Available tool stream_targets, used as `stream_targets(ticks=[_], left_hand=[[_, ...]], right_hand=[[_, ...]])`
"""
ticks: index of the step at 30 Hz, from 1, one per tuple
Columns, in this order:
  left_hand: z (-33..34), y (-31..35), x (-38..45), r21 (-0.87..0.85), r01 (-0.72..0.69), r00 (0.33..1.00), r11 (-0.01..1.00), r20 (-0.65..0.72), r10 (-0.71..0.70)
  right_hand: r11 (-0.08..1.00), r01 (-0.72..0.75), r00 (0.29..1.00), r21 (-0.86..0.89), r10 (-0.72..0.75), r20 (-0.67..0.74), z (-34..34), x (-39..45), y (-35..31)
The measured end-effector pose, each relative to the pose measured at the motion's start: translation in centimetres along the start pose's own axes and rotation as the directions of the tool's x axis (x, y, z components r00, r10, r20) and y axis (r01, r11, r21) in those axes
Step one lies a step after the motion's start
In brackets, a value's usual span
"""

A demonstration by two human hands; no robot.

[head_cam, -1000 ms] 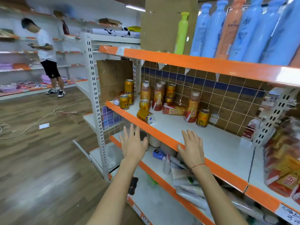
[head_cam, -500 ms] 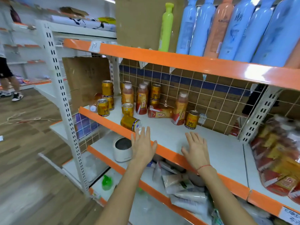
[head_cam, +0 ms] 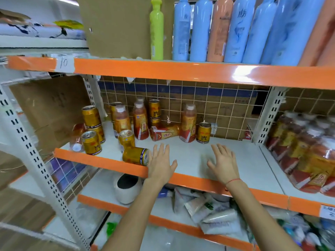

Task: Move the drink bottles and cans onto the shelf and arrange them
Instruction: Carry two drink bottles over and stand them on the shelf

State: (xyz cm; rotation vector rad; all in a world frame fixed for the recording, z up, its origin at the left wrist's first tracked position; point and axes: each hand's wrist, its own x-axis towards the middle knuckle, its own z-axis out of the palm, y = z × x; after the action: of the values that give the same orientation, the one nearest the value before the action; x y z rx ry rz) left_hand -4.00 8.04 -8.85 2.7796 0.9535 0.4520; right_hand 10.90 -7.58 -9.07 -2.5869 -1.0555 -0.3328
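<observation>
1. On the middle white metal shelf with orange front lip (head_cam: 244,160): both hands are over the front part of the board, palms down, fingers spread, holding nothing.
2. Left hand (head_cam: 160,164): just right of a gold drink can lying on its side (head_cam: 135,156) at the shelf's front edge. Hand edge looks to be touching the can's end; contact not certain.
3. Right hand (head_cam: 223,163): over bare shelf surface, well apart from any drink. Thin red string bracelet (head_cam: 233,181) on the wrist.
4. Upright gold cans: one just behind the fallen can (head_cam: 126,138), one at front left (head_cam: 90,143), a two-high stack (head_cam: 91,117) behind that, another stack at the mesh back (head_cam: 154,110), and a single can (head_cam: 204,132) at the right end of the group.
5. Upright clear plastic bottles of reddish drink with red-orange labels: two at centre-left (head_cam: 121,119) (head_cam: 140,122), one further right (head_cam: 189,124).
6. One such bottle lies on its side (head_cam: 164,134) between the upright bottles; another lies at far left (head_cam: 77,136), cap toward the front edge.
7. Right bay of the same shelf: shrink-wrapped packs of red-orange bottles (head_cam: 306,151), blurred.
8. Top shelf: tall pastel blue and orange bottles (head_cam: 201,29), one lime-green bottle (head_cam: 156,29), brown cardboard sheet (head_cam: 117,26) behind it.
9. Lower shelf: white round pot with dark opening (head_cam: 127,189), grey-white pouches (head_cam: 208,211) in a pile.
</observation>
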Motion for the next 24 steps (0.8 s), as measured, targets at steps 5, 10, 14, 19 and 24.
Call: stream_targets(ticks=[5, 10, 14, 19, 24], left_hand=[[0.8, 0.1, 1.5, -0.037, -0.028, 0.999, 0.999, 0.030, 0.029], [1.0, 0.7, 3.6, -0.053, -0.031, 0.999, 0.998, 0.025, 0.033], [1.2, 0.6, 5.0, -0.047, -0.021, 1.000, 0.999, -0.018, 0.020], [1.4, 0.2, 5.9, -0.018, 0.011, 0.998, 1.000, -0.054, -0.012], [1.3, -0.9, 7.0, 0.022, 0.008, 1.000, 1.000, -0.024, -0.008]], right_hand=[[0.999, -0.032, 0.999, -0.006, 0.032, -0.008, 0.1, 0.8, 0.6], [0.999, -0.028, 1.000, -0.038, 0.028, -0.003, 0.1, 2.5, 2.1], [0.999, -0.023, 1.000, -0.029, 0.023, -0.002, 0.2, 4.0, 2.8], [0.999, -0.009, 1.000, -0.036, 0.009, 0.022, 0.9, 5.1, 3.5], [1.000, -0.016, 0.998, -0.004, 0.016, 0.067, 1.7, 5.4, 3.6]])
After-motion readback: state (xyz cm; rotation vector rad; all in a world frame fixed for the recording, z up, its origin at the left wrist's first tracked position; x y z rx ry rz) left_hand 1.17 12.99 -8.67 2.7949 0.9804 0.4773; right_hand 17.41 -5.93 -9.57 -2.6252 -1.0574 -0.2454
